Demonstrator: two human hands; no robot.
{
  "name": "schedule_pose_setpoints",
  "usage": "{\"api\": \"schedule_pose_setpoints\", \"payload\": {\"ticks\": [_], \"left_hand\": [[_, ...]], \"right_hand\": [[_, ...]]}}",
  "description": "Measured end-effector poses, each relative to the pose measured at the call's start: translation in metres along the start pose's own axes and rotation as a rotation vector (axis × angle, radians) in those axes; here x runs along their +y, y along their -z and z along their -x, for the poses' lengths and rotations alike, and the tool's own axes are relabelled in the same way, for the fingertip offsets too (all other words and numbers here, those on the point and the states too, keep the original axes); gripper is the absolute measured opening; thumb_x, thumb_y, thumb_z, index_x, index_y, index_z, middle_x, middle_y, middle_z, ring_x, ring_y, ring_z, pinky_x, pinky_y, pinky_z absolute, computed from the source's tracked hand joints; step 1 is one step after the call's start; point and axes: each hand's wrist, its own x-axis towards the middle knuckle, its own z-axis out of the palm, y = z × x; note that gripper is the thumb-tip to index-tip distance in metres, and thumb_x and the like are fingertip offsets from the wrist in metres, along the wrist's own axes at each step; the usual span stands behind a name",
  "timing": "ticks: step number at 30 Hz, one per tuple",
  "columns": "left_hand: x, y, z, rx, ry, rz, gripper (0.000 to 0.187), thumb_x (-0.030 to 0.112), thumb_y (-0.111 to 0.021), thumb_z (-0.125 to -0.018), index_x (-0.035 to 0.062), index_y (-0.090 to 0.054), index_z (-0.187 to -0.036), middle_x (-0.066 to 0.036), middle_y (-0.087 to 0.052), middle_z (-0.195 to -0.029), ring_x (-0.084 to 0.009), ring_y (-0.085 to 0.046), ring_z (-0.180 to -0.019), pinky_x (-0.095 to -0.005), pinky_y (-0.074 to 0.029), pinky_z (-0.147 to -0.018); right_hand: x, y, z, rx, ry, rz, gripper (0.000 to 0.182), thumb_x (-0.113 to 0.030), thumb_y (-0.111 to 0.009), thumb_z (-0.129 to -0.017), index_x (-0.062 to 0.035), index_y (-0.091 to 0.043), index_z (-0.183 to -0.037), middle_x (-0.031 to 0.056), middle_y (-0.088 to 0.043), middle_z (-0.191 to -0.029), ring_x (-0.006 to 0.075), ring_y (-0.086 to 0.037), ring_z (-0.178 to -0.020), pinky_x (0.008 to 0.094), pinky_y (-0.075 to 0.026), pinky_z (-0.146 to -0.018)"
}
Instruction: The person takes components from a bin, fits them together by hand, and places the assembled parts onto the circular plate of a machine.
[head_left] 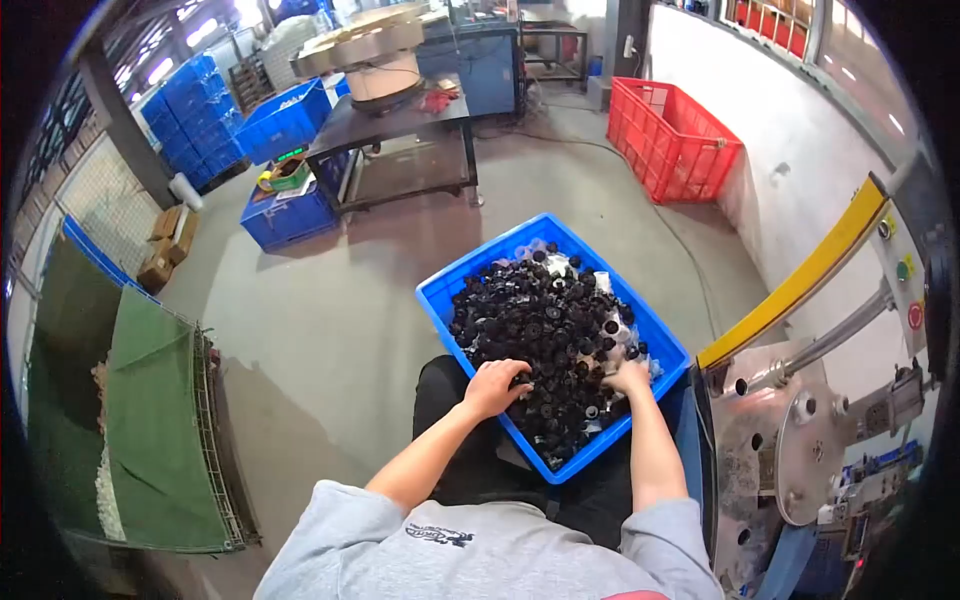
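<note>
A blue bin [447, 318] rests at my lap, heaped with small black round parts [540, 320] and some clear and white pieces. My left hand [492, 388] is at the bin's near left side, its fingers curled round black parts at the edge of the heap. On the right side of the heap is my right hand [628, 377], reaching in among the parts near some clear pieces. Its fingertips are blurred and partly hidden, so what they hold cannot be made out.
On the right stands a machine [800, 440] with a round metal plate and a yellow bar [795, 285]. A green-covered cage [160, 420] is at left. Farther off are a red crate [672, 150], a metal table [400, 125] with a feeder bowl, and blue crates [285, 125].
</note>
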Motion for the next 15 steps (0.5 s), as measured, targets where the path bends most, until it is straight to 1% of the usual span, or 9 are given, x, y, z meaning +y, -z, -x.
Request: {"api": "schedule_pose_setpoints", "payload": {"ticks": [1,2,6,7,10,12,15], "left_hand": [[0.0,0.0,-0.005,-0.006,-0.027,-0.034,0.033,0.027,-0.072,-0.086,0.0148,-0.064,-0.116,-0.003,-0.067,-0.107,-0.0268,-0.063,-0.099,-0.0382,-0.046,-0.09],[0.001,-0.001,-0.008,-0.002,-0.028,-0.035,0.033,0.027,-0.072,-0.086,0.0148,-0.064,-0.116,-0.003,-0.067,-0.107,-0.0268,-0.063,-0.099,-0.0382,-0.046,-0.09],[0.001,-0.003,-0.004,0.049,-0.112,-0.1,0.033,0.03,-0.069,-0.089,0.0181,-0.065,-0.119,-0.001,-0.067,-0.109,-0.0254,-0.063,-0.1,-0.0368,-0.045,-0.092],[0.001,0.0,-0.004,0.046,-0.122,-0.107,0.033,0.03,-0.069,-0.089,0.0181,-0.065,-0.119,-0.001,-0.067,-0.109,-0.0254,-0.063,-0.1,-0.0368,-0.045,-0.092],[0.003,0.001,-0.004,0.044,-0.121,-0.118,0.035,0.028,-0.07,-0.089,0.0168,-0.065,-0.122,-0.001,-0.067,-0.111,-0.026,-0.063,-0.1,-0.0375,-0.046,-0.091],[0.003,-0.003,0.0,0.043,-0.116,-0.117,0.036,0.027,-0.07,-0.089,0.0163,-0.064,-0.123,-0.001,-0.067,-0.112,-0.0262,-0.063,-0.1,-0.0378,-0.047,-0.09],[0.003,-0.014,-0.007,0.077,-0.034,0.131,0.037,0.022,-0.071,-0.088,0.0135,-0.064,-0.123,-0.005,-0.067,-0.113,-0.0263,-0.063,-0.098,-0.0377,-0.048,-0.088]], "right_hand": [[0.002,0.009,0.002,-0.024,0.068,-0.061,0.053,-0.05,-0.059,-0.079,-0.0101,-0.075,-0.112,0.0182,-0.071,-0.112,0.0425,-0.06,-0.099,0.0457,-0.042,-0.097],[0.001,0.01,0.001,-0.021,0.069,-0.06,0.053,-0.05,-0.059,-0.079,-0.0101,-0.075,-0.112,0.0182,-0.071,-0.112,0.0425,-0.06,-0.099,0.0457,-0.042,-0.097],[-0.012,-0.01,-0.001,0.101,-0.086,-0.174,0.052,-0.051,-0.062,-0.076,-0.0094,-0.077,-0.105,0.019,-0.073,-0.106,0.0406,-0.062,-0.095,0.0464,-0.042,-0.098],[-0.015,-0.013,-0.003,0.107,-0.088,-0.185,0.052,-0.051,-0.062,-0.076,-0.0094,-0.077,-0.105,0.019,-0.073,-0.106,0.0406,-0.062,-0.095,0.0464,-0.042,-0.098],[-0.007,-0.02,-0.016,0.109,-0.014,-0.259,0.051,-0.049,-0.065,-0.076,-0.0084,-0.075,-0.106,0.0192,-0.072,-0.107,0.0389,-0.063,-0.095,0.0454,-0.044,-0.096],[-0.008,-0.02,-0.005,0.106,0.011,-0.279,0.051,-0.048,-0.066,-0.076,-0.0081,-0.075,-0.106,0.0193,-0.072,-0.107,0.0383,-0.064,-0.095,0.045,-0.045,-0.096],[-0.029,0.001,0.04,0.22,0.055,-0.426,0.048,-0.041,-0.068,-0.075,-0.0065,-0.073,-0.108,0.0188,-0.071,-0.105,0.0387,-0.064,-0.098,0.0435,-0.048,-0.093]]}}
